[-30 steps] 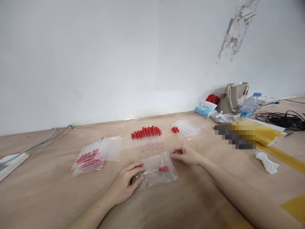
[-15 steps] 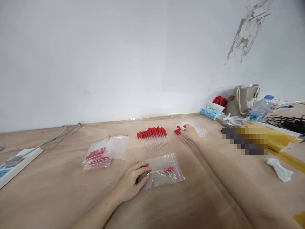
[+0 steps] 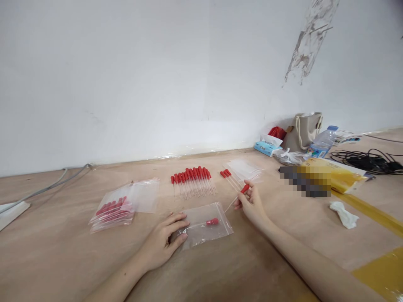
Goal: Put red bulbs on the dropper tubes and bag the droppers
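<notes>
A clear zip bag (image 3: pixel 201 235) lies flat in front of me, with one red-bulbed glass dropper (image 3: pixel 212 221) inside. My left hand (image 3: pixel 162 241) holds the bag's left end, fingers and thumb pressed on the plastic. At the bag's right, zipped end, my right hand (image 3: pixel 252 203) pinches another dropper (image 3: pixel 244 188) by its red bulb. Its thin tip points down and left toward the bag's edge; whether it touches cannot be told. Behind that hand lie two loose droppers (image 3: pixel 225 173). A row of several droppers (image 3: pixel 191 176) rests behind the bag.
Filled bags with red bulbs (image 3: pixel 111 214) are stacked at left. Flat bags (image 3: pixel 244 167) lie behind my right hand. A tissue pack (image 3: pixel 267 147), a water bottle (image 3: pixel 324 140), a yellow package (image 3: pixel 336 174), black cables (image 3: pixel 371 161) and a crumpled tissue (image 3: pixel 344 214) sit at right.
My right hand has come back toward me from the small dropper group, bringing one dropper to the bag's zipped end. My left hand stays on the bag. The view has shifted slightly right.
</notes>
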Demonstrator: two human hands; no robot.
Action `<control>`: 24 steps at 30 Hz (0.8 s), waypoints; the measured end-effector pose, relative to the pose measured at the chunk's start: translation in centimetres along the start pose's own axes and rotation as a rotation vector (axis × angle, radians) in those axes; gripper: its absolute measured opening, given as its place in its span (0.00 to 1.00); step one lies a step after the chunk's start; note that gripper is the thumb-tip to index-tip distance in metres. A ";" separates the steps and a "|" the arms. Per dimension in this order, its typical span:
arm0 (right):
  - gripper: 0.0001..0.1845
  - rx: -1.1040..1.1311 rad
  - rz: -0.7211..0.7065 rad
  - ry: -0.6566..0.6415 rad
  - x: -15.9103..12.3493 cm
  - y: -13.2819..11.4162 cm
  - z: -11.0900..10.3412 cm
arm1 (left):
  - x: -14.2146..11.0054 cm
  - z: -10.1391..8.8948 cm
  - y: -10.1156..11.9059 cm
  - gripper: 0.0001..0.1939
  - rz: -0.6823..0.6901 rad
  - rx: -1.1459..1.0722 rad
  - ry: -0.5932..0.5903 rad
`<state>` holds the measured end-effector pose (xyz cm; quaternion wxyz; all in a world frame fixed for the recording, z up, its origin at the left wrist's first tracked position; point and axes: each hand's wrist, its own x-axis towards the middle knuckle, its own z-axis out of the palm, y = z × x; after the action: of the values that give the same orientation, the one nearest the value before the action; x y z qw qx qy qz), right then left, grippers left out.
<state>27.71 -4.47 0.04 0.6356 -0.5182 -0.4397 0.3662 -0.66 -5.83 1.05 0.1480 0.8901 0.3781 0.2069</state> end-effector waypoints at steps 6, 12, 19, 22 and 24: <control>0.26 0.189 0.184 -0.108 -0.6 0.2 0.7 | 0.0 -0.1 0.2 0.18 -0.011 0.025 -0.017; 0.14 -0.125 0.102 -0.475 -1.1 0.3 -0.2 | -0.1 -0.2 0.4 0.23 -0.023 0.041 -0.007; 0.07 -0.621 -0.360 -0.527 -1.0 -0.4 -0.5 | -0.1 -0.2 0.4 0.22 -0.021 0.076 -0.005; 0.06 -0.589 -0.302 -0.491 -0.9 0.1 0.0 | 0.0 -0.3 0.4 0.22 -0.017 0.078 -0.001; 0.07 -0.573 -0.273 -0.472 -0.8 0.4 0.1 | 0.0 -0.3 0.4 0.22 -0.013 0.078 0.000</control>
<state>27.29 -5.08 -0.52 0.3896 -0.5128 -0.7230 0.2500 -0.51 -6.09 1.45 0.1147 0.8927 0.3918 0.1908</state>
